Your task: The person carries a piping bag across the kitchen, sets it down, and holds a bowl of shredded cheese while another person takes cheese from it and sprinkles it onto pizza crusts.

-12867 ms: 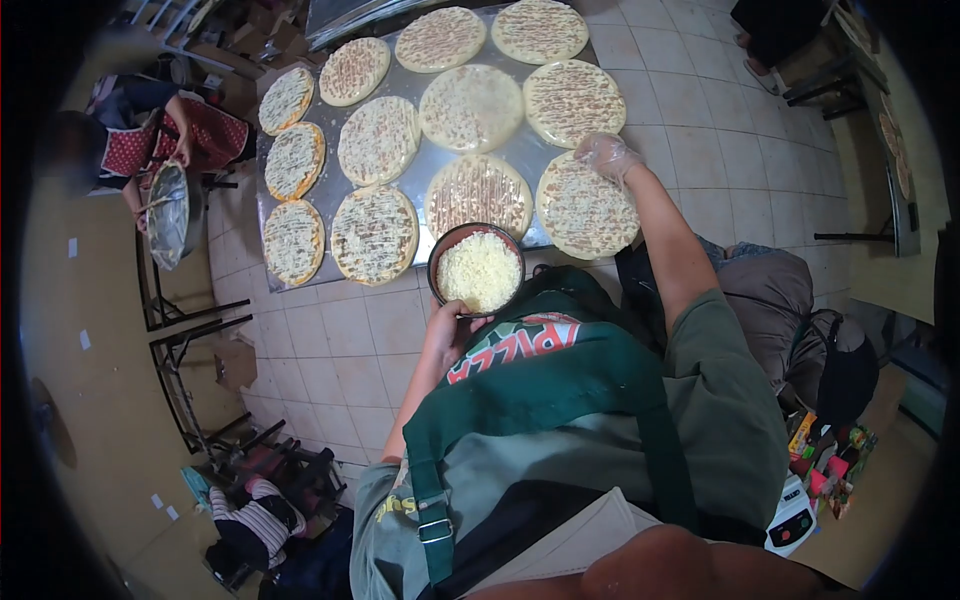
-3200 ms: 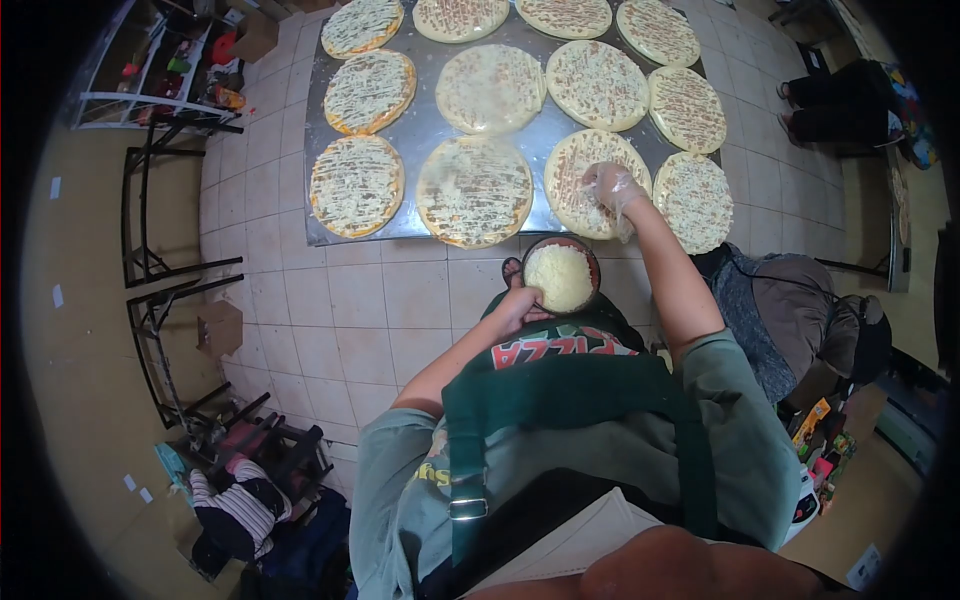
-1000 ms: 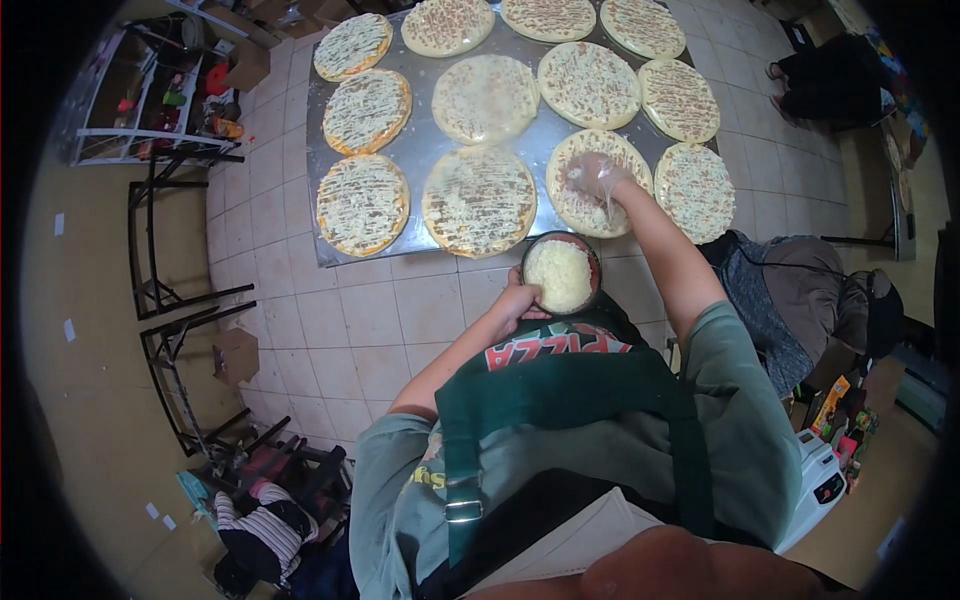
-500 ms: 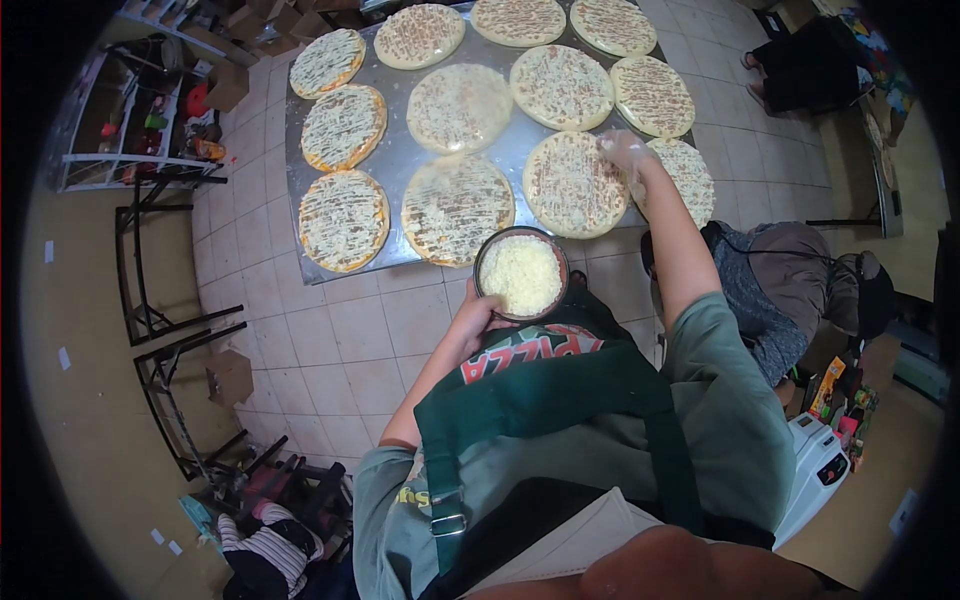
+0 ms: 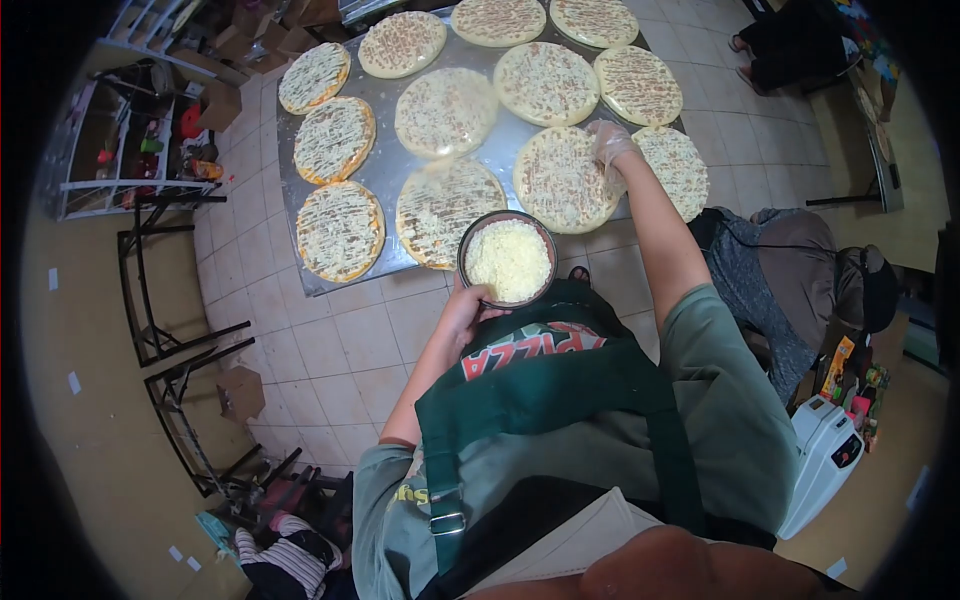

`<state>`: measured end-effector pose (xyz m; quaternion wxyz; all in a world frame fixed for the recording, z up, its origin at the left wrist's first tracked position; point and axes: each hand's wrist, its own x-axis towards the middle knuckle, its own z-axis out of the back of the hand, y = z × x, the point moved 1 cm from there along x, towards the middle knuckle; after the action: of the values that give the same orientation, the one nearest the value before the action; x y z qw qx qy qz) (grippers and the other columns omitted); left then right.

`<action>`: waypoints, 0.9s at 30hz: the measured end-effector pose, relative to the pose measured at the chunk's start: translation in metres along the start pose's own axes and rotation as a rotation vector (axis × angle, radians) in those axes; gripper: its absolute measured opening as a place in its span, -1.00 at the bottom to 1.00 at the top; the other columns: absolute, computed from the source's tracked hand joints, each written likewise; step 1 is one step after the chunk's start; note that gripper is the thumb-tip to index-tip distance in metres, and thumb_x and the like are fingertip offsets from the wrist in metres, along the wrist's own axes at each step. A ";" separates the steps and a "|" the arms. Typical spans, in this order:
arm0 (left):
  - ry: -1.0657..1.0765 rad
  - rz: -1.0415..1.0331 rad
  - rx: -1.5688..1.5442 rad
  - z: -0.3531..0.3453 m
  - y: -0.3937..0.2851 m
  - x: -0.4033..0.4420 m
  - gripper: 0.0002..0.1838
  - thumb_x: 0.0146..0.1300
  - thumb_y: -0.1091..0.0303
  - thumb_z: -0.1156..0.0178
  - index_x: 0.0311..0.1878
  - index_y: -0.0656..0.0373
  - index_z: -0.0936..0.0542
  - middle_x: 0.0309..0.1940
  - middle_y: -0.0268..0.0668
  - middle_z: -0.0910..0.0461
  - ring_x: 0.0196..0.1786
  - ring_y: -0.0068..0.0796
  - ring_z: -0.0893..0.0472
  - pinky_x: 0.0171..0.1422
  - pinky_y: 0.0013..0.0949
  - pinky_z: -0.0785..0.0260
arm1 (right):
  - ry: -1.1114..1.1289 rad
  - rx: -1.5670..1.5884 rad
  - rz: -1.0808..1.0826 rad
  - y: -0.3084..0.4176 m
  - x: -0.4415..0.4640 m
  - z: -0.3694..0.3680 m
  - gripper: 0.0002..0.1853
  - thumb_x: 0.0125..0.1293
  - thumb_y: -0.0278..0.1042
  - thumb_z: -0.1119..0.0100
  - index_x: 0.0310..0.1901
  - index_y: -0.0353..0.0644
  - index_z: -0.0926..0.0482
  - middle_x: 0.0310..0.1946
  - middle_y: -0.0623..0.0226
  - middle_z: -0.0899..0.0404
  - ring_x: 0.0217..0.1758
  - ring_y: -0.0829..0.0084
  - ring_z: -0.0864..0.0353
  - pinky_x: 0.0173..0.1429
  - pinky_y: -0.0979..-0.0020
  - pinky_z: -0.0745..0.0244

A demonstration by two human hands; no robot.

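Observation:
My left hand (image 5: 466,310) grips the near left side of a round, dark-rimmed bowl (image 5: 508,214), held in front of my apron. Grated pale cheese (image 5: 510,262) fills it. In a clear plastic glove, my right hand (image 5: 608,146) is over the right edge of a pizza (image 5: 565,185). Its fingers bend downward and look drawn together; whatever they hold is hidden. Another topped pizza (image 5: 672,172) lies just right of that hand. Left of the bowl's far side is a pizza (image 5: 450,210) with brown stripes and pale shreds.
Several more pizzas cover the metal table (image 5: 386,190). A person in grey (image 5: 775,270) bends close on my right, beside a white machine (image 5: 822,465). Another person (image 5: 800,45) stands at far right. Black metal frames (image 5: 150,290) and a cardboard box (image 5: 240,394) are at left.
My gloved right hand has shifted slightly left and up over the same pizza's edge. The bowl in my left hand has moved a little left and up in view. The camera view has turned slightly.

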<state>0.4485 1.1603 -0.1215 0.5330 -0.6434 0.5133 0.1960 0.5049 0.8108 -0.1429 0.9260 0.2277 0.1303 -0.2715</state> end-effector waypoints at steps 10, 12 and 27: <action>0.002 0.010 -0.058 0.010 0.004 0.003 -0.27 -0.15 0.61 0.14 0.16 0.03 0.12 -0.26 -0.07 -0.37 -0.48 -0.28 -0.52 -0.48 -0.42 -0.49 | 0.012 0.113 -0.074 -0.026 -0.061 -0.026 -0.68 -0.24 -0.45 -0.17 -0.30 -0.13 -0.52 -0.38 0.19 -0.53 -0.30 0.29 -0.52 -0.20 0.41 -0.39; -0.006 -0.006 -0.010 0.010 0.001 0.001 -0.39 -0.17 0.58 0.14 0.08 0.18 -0.01 -0.32 -0.07 -0.42 -0.47 -0.26 -0.53 -0.44 -0.43 -0.48 | 0.056 0.144 0.001 -0.029 -0.070 -0.033 -0.67 -0.26 -0.45 -0.17 -0.31 -0.14 -0.52 -0.39 0.20 -0.53 -0.32 0.30 -0.52 -0.22 0.43 -0.39; 0.004 0.026 0.006 0.003 -0.006 0.011 -0.43 -0.17 0.59 0.13 0.03 0.25 -0.03 -0.37 -0.02 -0.43 -0.50 -0.23 -0.54 -0.49 -0.47 -0.48 | -0.226 0.235 -0.020 -0.036 -0.028 -0.020 -0.75 -0.18 -0.40 -0.13 -0.34 -0.12 -0.54 -0.45 0.17 -0.52 -0.35 0.31 -0.52 -0.20 0.45 -0.38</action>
<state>0.4593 1.1574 -0.1281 0.5314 -0.6355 0.5232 0.2001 0.4594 0.8062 -0.1628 0.8991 0.3011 -0.0050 -0.3178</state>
